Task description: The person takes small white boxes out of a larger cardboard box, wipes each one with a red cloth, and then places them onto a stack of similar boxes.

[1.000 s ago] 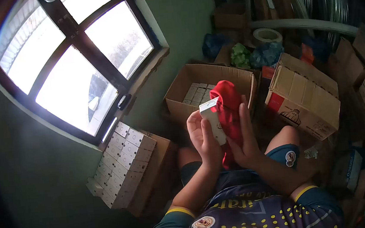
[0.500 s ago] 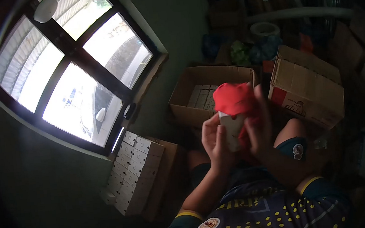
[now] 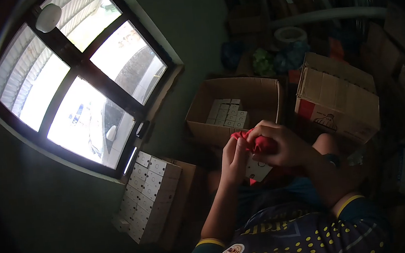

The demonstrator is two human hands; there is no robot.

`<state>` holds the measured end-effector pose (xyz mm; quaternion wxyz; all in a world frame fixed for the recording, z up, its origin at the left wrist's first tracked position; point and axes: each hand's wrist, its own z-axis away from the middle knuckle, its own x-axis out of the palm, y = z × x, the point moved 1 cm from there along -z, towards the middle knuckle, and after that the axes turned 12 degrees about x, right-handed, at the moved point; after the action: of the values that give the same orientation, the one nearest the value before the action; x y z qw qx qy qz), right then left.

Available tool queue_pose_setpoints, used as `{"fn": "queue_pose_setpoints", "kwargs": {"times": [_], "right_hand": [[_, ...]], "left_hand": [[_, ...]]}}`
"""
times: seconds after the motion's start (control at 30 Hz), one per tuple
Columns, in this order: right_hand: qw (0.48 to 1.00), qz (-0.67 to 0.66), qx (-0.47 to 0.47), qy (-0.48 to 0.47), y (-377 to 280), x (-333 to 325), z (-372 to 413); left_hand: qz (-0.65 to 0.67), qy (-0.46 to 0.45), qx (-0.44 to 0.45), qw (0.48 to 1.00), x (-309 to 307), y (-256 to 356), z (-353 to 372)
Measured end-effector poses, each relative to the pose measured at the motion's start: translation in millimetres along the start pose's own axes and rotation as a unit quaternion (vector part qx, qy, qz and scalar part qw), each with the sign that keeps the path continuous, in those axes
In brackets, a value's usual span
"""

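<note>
A red cloth (image 3: 265, 145) is bunched between my two hands, over a small white box (image 3: 257, 169) whose face with round marks shows below it. My left hand (image 3: 234, 158) pinches the cloth and the box's upper left side. Wrapped round the cloth from the right is my right hand (image 3: 283, 144), its fingers curled. Just beyond my hands stands an open cardboard box (image 3: 208, 132) with several small white boxes (image 3: 228, 114) inside, grouped toward its left side.
Stacked white boxes (image 3: 148, 194) stand at lower left under the window (image 3: 83, 84). A closed carton (image 3: 337, 95) sits at the right. Behind are a tape roll (image 3: 290, 34), green and blue plastic bags (image 3: 264, 62) and a long pale tube (image 3: 330, 15).
Both hands have come down slightly with the box, which has turned and now shows its marked face. The cloth, earlier spread over its top, is now gathered in my right hand.
</note>
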<state>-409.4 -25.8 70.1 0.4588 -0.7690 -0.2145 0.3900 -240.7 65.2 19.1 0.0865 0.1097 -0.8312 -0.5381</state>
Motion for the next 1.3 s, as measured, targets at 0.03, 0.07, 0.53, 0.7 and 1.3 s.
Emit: {"fn": "queue_pose_setpoints", "kwargs": {"times": [0.03,0.07,0.53,0.7,1.3], "right_hand": [[1.0,0.005,-0.008,0.019,7,3,-2],[0.998,-0.03,0.004,0.059,8,7,-2],[0.953,-0.184,0.01,0.242,47,35,7],[0.956,-0.055,-0.075,0.277,29,40,3],[0.927,0.117,-0.195,0.298,13,64,6]], "left_hand": [[0.009,0.022,0.009,1.0,-1,-3,-1],[0.017,0.045,0.019,0.999,-3,-8,-3],[0.209,0.229,0.104,0.945,31,-13,25],[0.019,0.026,0.084,0.996,27,2,10],[-0.025,0.245,0.201,0.948,37,10,24]]}}
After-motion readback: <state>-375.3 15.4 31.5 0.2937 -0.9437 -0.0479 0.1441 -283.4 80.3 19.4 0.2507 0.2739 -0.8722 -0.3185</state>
